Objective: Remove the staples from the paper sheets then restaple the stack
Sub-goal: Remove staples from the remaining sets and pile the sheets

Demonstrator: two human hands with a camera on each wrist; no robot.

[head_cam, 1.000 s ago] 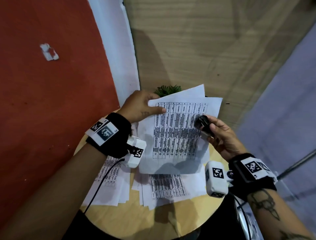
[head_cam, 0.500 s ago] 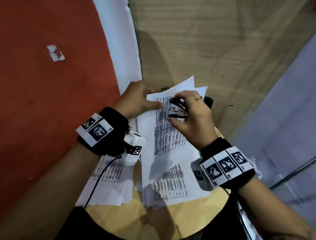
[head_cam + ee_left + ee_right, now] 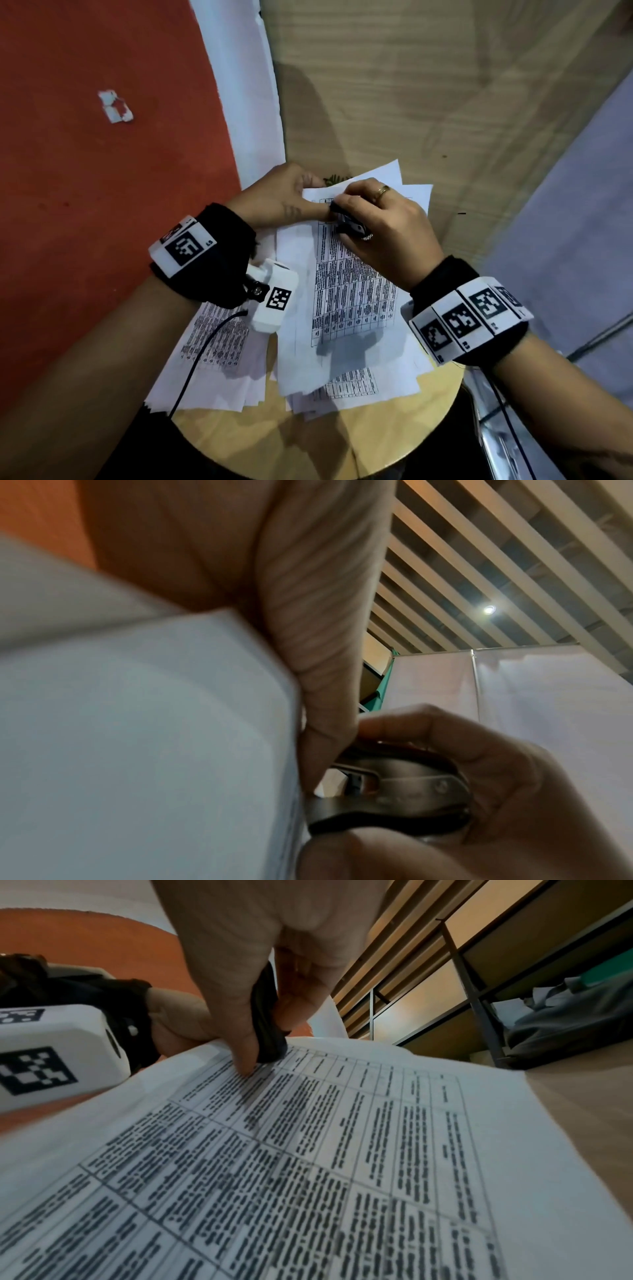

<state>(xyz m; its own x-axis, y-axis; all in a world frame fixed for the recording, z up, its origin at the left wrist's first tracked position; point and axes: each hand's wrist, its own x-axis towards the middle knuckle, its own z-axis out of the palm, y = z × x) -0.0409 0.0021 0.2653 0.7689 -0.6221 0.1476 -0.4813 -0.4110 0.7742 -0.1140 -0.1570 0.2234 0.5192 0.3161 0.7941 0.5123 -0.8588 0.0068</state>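
A stapled set of printed paper sheets lies tilted over a round wooden table. My left hand pinches its top left corner, thumb on top. My right hand grips a black and metal staple remover and holds it against that same corner, right beside the left thumb. In the left wrist view the staple remover shows its metal claws at the paper's edge. In the right wrist view the staple remover touches the printed sheet. The staple itself is hidden.
More printed sheets lie under my left wrist and under the held set. A small green plant peeks out behind the papers. A paper scrap lies on the red floor. A grey bag sits on a shelf at the right.
My right hand has carried the staple remover from the sheet's right edge across to its top left corner, next to the left thumb. The left hand kept its hold.
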